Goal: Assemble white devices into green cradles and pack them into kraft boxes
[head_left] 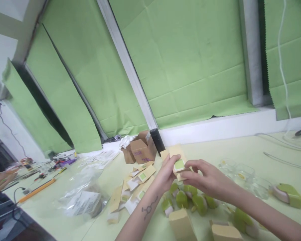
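A small tan cardboard box (180, 164) with a green square on its white-edged face is held above the table. My left hand (168, 170) is closed around its left side, thumb on top. My right hand (203, 174) pinches the near right end, fingers and thumb at the flaps. Beneath the hands lie several rounded green-and-pale items (182, 199); their kind is unclear. Flattened tan boxes (142, 176) with similar green squares are piled left of my left forearm. Closer to me stand another tan box (182, 225) and a further one (225, 232), partly cut off.
Brown cartons (142, 147) and a black cylinder (157, 140) stand by the wall. Clear plastic pieces (243, 174) and another green item (288, 195) lie right. A clear plastic bag (82, 197) and an orange bar (37, 190) lie left. Another person's hand (2, 180) shows far left.
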{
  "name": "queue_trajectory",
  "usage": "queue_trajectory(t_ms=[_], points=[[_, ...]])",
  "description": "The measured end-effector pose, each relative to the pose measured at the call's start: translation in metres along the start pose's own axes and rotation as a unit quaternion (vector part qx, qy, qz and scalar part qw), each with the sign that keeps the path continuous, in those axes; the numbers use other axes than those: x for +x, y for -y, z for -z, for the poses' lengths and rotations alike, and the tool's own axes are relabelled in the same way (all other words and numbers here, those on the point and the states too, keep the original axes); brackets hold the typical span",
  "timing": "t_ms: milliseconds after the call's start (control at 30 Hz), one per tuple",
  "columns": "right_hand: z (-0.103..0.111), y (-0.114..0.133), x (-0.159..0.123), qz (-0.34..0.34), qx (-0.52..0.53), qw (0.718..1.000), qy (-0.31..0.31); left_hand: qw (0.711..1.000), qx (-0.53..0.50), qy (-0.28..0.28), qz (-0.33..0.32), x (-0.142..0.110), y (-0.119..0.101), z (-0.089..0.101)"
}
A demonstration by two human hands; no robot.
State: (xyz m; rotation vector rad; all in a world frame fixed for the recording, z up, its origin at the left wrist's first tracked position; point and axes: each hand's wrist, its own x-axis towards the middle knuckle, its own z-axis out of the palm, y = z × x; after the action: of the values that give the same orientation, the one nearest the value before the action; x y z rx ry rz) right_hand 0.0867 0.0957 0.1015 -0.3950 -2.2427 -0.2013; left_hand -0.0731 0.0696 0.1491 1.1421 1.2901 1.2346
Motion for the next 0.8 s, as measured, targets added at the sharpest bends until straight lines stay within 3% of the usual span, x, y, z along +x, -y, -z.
queue_trajectory(t_ms=[100,233,433,500,567,633,667,733,800], points=[[-0.006,-0.006,-0.001,-0.011,0.032,0.997,-0.066,1.000,-0.015,0.018,-0.002,-0.004,0.001,0.004],[-0.010,-0.007,0.000,-0.007,0.078,0.993,-0.085,0.999,-0.009,0.028,-0.020,-0.006,0.005,0.005],[-0.013,-0.009,-0.001,-0.149,0.187,0.970,-0.052,0.997,0.008,0.039,-0.064,-0.012,0.009,0.002],[-0.015,-0.011,-0.002,-0.219,0.231,0.947,-0.037,0.995,0.013,0.038,-0.091,-0.011,0.011,0.000],[-0.018,-0.016,-0.003,-0.283,0.311,0.907,-0.015,0.991,0.033,0.046,-0.118,-0.006,0.015,-0.002],[-0.021,-0.026,-0.004,-0.305,0.397,0.865,0.030,0.988,0.072,0.054,-0.129,0.003,0.018,-0.001],[-0.024,-0.034,-0.005,-0.306,0.419,0.853,0.049,0.986,0.098,0.049,-0.127,0.008,0.019,0.003],[-0.032,-0.057,-0.006,-0.317,0.406,0.855,0.058,0.979,0.166,0.013,-0.117,0.018,0.018,0.022],[-0.044,-0.090,-0.006,-0.368,0.333,0.868,0.012,0.960,0.260,-0.039,-0.100,0.020,0.018,0.053]])
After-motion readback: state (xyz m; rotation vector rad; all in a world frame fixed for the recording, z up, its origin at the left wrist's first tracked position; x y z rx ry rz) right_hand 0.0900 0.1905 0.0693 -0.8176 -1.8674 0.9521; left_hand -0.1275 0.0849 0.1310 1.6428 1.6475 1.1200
